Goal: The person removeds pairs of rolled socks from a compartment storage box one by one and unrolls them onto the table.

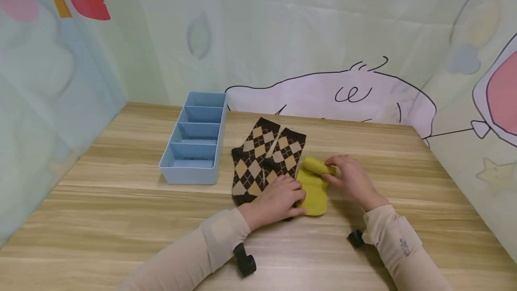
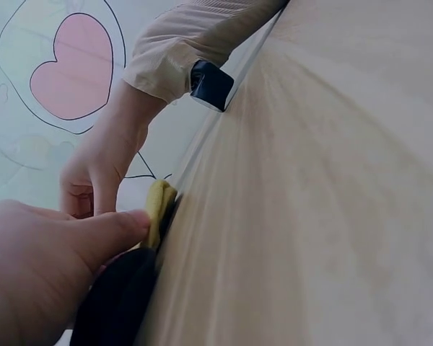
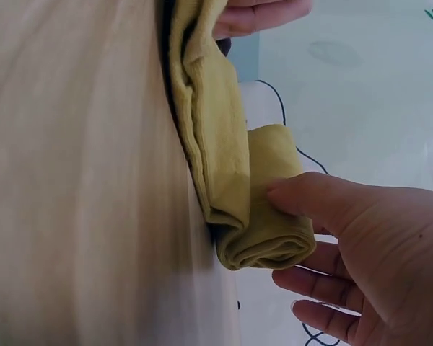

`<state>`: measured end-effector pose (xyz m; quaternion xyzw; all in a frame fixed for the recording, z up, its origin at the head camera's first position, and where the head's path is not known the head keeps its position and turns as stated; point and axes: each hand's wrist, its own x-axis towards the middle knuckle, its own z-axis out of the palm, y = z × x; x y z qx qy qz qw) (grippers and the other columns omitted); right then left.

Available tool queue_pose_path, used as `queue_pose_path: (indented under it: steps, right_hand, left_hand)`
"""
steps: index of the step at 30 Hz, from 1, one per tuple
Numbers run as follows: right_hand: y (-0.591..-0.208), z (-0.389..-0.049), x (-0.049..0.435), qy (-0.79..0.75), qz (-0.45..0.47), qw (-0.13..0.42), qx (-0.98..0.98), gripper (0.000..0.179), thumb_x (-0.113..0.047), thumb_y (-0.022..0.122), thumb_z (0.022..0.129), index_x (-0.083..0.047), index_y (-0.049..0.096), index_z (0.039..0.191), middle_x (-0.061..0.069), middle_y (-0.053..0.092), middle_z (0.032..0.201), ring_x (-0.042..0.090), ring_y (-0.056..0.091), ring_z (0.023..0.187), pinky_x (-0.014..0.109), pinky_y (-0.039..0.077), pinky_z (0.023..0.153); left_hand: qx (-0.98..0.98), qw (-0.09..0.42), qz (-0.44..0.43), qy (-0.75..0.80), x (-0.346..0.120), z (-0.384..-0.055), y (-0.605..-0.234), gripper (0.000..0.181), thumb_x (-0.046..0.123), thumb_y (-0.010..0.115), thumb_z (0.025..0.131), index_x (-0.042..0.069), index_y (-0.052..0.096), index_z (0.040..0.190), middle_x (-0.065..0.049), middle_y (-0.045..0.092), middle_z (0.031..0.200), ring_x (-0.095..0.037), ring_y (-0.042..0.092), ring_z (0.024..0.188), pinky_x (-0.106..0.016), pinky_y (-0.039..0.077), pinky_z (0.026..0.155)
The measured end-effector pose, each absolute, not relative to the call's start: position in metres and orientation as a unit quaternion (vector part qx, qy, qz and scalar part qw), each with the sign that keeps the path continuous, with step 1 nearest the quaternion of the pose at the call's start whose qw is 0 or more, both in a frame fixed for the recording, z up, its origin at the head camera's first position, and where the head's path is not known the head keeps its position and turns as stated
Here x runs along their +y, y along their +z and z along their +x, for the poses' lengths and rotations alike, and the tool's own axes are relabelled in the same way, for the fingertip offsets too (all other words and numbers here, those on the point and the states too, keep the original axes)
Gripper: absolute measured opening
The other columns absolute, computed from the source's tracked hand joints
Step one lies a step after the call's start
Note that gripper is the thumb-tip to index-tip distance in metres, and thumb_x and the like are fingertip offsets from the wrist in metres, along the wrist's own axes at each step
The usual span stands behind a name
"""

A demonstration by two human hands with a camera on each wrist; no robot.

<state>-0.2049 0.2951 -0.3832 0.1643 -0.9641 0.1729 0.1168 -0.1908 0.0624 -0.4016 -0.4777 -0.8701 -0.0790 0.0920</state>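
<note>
A yellow sock (image 1: 314, 196) lies in layers on the table, its far end wound into a roll (image 1: 315, 165). My right hand (image 1: 351, 178) pinches that roll, the thumb on its near side and the fingers round behind, as the right wrist view shows. My left hand (image 1: 276, 201) lies over the lower part of the argyle socks and holds the yellow sock's left edge, thumb (image 2: 123, 231) against it. Beside it lie two dark brown argyle socks (image 1: 254, 160) with tan and beige diamonds, flat and side by side, cuffs away from me.
Left of the socks stands a light blue box (image 1: 190, 175) with several compartments in a row. The wooden table (image 1: 121, 219) reaches back to a printed cloth wall (image 1: 282, 35). A black wrist mount (image 1: 244, 260) sticks out below the left sleeve, another (image 1: 356, 239) beside the right.
</note>
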Motion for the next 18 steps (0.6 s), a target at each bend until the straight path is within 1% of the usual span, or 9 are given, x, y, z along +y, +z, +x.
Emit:
queue_pose_path:
  steps: [3,6,14,18]
  right_hand:
    - [-0.384,-0.209,0.297,0.185,0.159,0.115,-0.963,0.024,-0.014,0.072,0.083,0.000,0.068,0.102,0.015,0.070,0.102,0.033,0.061,0.098,0.050,0.047,0.091]
    - [-0.384,-0.211,0.300,0.195,0.150,0.106,-0.963,0.022,-0.014,0.071,0.085,0.000,0.068,0.102,0.014,0.071,0.101,0.033,0.061,0.098,0.050,0.047,0.091]
    - [-0.383,-0.215,0.305,0.206,0.122,0.081,-0.967,0.025,-0.017,0.067,0.089,0.001,0.068,0.107,0.017,0.070,0.106,0.035,0.060,0.103,0.052,0.045,0.095]
    - [-0.382,-0.217,0.305,0.210,0.116,0.081,-0.967,0.026,-0.017,0.067,0.089,0.001,0.068,0.107,0.017,0.070,0.106,0.034,0.060,0.102,0.051,0.046,0.094]
  left_hand:
    - [-0.870,0.091,-0.478,-0.081,0.061,-0.190,-0.402,0.028,0.049,0.062,0.088,0.022,0.063,0.087,0.008,0.061,0.095,-0.013,0.055,0.096,-0.029,0.041,0.091]
    - [-0.870,0.085,-0.478,-0.083,0.061,-0.190,-0.402,0.028,0.050,0.063,0.087,0.022,0.063,0.088,0.008,0.062,0.096,-0.012,0.055,0.097,-0.029,0.041,0.092]
    - [-0.871,0.074,-0.479,-0.082,0.059,-0.189,-0.402,0.028,0.051,0.065,0.085,0.023,0.063,0.089,0.009,0.062,0.097,-0.011,0.054,0.097,-0.028,0.041,0.096]
    - [-0.870,0.072,-0.481,-0.082,0.058,-0.189,-0.402,0.027,0.050,0.065,0.085,0.023,0.063,0.090,0.010,0.062,0.097,-0.010,0.054,0.097,-0.028,0.041,0.097]
